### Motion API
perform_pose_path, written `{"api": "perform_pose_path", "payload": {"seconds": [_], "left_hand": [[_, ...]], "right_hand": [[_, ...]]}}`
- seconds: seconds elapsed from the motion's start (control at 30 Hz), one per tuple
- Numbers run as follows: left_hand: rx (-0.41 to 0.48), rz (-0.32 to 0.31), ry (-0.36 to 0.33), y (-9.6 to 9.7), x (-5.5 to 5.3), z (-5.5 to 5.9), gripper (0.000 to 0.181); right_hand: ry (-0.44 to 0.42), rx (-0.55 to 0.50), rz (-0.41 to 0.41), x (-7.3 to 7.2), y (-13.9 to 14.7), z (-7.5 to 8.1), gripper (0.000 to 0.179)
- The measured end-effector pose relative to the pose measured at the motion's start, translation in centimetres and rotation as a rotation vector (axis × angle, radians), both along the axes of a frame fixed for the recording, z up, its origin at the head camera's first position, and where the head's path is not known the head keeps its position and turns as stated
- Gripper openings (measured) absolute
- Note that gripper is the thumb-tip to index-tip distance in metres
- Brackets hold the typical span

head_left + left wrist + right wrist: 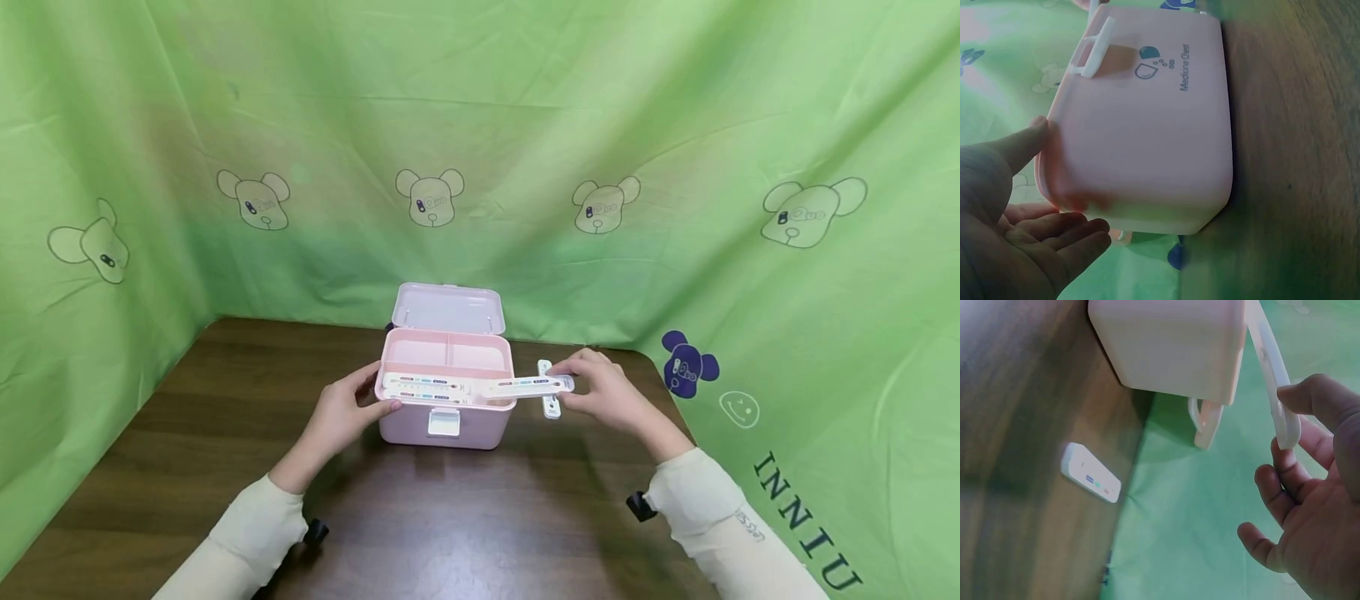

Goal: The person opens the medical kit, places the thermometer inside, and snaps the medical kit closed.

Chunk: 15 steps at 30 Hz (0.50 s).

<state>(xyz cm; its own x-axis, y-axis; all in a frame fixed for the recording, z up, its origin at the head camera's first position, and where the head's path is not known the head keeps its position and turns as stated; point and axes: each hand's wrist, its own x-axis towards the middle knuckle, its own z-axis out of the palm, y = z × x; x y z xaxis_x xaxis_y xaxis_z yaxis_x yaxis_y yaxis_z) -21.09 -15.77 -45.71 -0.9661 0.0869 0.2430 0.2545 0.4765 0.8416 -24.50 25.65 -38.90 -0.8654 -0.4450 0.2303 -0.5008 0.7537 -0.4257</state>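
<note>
We saw a brown table [465, 517] with green cloth [510, 250] hanging behind it and at both sides. The back edge of the table ran a little way past both hands. Its left edge was well apart from the left hand [341, 417], so we had lots of room to move there. Its right edge was near the right hand [603, 390], so the room on that side was small. In front of the hands, the wood ran back toward us between our two arms.

The pink box [480, 425] stood between our hands, closer to the left one. Its lid [448, 310] was tipped open at the back, past the hands, and its white clip [444, 422] was at the front. White sticks [420, 385] lay in the front part, just beside our left thumb.

With the left hand we held the front left corner of the box: the thumb was on the front rim and the other fingers were by the side, a bit loose. With the right hand we pinched the end of one long white stick [521, 386], and its other end was over the box. Our other right fingers were spread and a little bent. A loose stick [1088, 472] lay on the table, below our right fingertips and right of the box.
</note>
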Motion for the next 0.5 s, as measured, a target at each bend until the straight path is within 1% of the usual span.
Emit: {"api": "perform_pose_path", "payload": {"seconds": [0.13,0.23,0.37,0.5], "left_hand": [[-0.073,0.011,0.0,-0.3,-0.2,0.4,0.072],[-0.11,0.019,-0.003,-0.4,-0.3,0.6,0.071],[-0.104,0.014,-0.014,-0.2,-0.3,0.7,0.072],[-0.083,0.009,-0.026,-0.1,-0.3,0.6,0.073]], "right_hand": [[-0.014,0.039,0.068,-0.8,-0.9,1.0,0.03],[-0.024,0.071,0.115,-1.3,-1.5,1.4,0.03],[-0.031,0.134,0.179,-1.8,-2.1,1.9,0.029],[-0.04,0.195,0.259,-2.2,-3.0,3.1,0.028]]}}
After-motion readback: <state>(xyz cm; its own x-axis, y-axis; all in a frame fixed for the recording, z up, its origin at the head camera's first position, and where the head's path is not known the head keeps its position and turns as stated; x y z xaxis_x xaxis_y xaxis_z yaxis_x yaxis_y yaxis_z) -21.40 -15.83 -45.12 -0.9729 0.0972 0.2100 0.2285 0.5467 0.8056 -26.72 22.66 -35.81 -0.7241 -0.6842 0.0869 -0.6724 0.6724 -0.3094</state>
